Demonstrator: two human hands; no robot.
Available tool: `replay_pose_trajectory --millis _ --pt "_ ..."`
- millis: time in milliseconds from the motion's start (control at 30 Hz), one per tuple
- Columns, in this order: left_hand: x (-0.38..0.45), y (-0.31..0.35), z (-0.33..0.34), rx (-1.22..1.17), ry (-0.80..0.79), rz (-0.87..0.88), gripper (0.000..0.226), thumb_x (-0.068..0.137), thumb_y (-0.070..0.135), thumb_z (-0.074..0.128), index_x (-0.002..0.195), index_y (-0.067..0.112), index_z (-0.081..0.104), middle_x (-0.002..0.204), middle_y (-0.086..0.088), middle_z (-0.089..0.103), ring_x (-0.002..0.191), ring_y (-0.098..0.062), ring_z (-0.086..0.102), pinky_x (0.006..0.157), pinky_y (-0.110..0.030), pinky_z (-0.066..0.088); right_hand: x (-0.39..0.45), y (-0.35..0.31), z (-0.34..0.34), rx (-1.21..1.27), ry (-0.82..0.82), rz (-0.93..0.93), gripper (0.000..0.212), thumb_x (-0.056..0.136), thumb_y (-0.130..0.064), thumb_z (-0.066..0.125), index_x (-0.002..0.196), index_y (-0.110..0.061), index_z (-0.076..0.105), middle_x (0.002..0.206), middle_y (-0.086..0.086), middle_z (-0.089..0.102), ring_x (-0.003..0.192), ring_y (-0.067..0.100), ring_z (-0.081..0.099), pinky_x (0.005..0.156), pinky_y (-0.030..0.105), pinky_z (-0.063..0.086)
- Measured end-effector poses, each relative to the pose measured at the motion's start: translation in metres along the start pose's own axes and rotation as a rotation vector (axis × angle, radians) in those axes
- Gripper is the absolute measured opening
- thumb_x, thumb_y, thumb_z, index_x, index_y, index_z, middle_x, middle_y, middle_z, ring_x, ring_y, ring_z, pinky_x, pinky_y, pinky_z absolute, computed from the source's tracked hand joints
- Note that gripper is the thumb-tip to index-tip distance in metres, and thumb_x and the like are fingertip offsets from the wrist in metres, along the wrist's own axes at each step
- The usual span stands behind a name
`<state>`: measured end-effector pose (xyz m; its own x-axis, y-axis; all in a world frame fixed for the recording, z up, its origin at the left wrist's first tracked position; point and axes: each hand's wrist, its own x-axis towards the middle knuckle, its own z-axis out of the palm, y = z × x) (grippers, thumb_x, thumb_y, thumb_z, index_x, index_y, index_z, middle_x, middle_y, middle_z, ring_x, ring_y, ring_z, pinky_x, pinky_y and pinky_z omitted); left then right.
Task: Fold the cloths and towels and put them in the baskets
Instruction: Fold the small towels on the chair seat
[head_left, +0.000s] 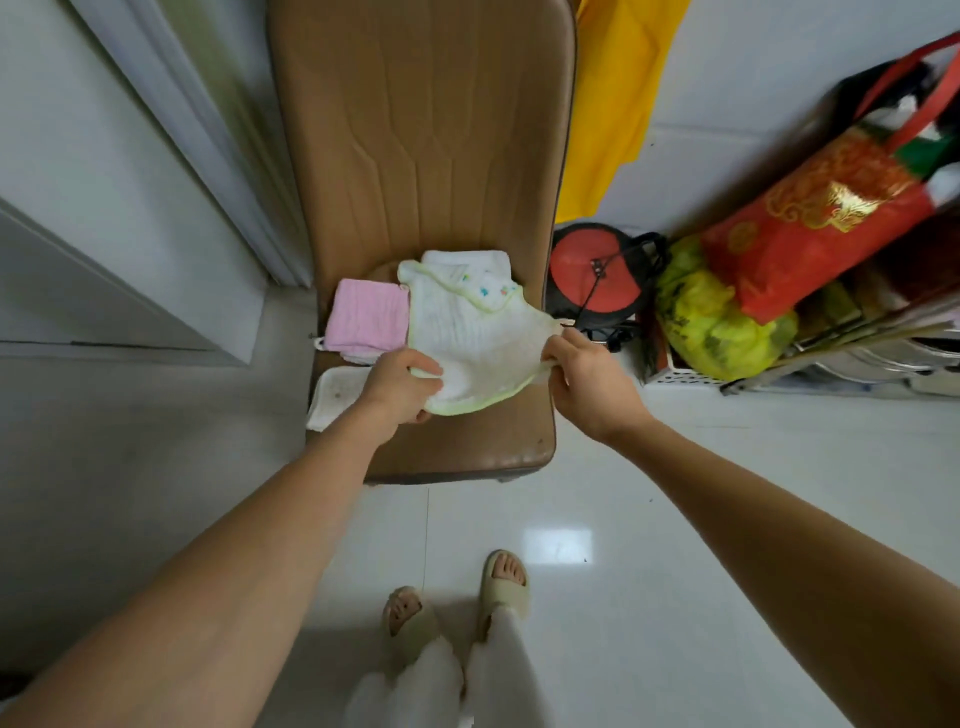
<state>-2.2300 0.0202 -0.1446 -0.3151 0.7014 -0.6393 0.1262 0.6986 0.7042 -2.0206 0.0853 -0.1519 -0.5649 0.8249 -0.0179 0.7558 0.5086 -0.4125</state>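
The white, green-trimmed gauze cloth (475, 338) is stretched above the brown leather chair seat (467, 447), the left hand (400, 379) pinching its 7 o'clock edge, the right hand (582, 374) its 3 o'clock corner. At 9 o'clock a folded pink towel (366, 322) already lies. No baskets clearly visible; most work seems left.

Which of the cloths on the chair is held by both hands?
The white cloth with green trim: the left hand and right hand grip its edges. The pink cloth lies untouched beside it.
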Motion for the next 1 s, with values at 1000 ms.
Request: replay_pose_trajectory --millis 1000 --pt "-0.001 -0.085 -0.007 0.869 -0.200 0.335 0.031 0.096 0.033 0.053 0.094 0.004 0.065 0.103 -0.001 0.050 0.091 -0.016 0.051 0.083 -0.033 0.045 -0.041 -0.001 0.078 0.081 -0.543 0.423 0.023 0.092 -0.011 0.046 0.085 0.000 0.066 0.091 0.011 0.065 0.081 0.026 0.061 0.067 0.033 0.049"
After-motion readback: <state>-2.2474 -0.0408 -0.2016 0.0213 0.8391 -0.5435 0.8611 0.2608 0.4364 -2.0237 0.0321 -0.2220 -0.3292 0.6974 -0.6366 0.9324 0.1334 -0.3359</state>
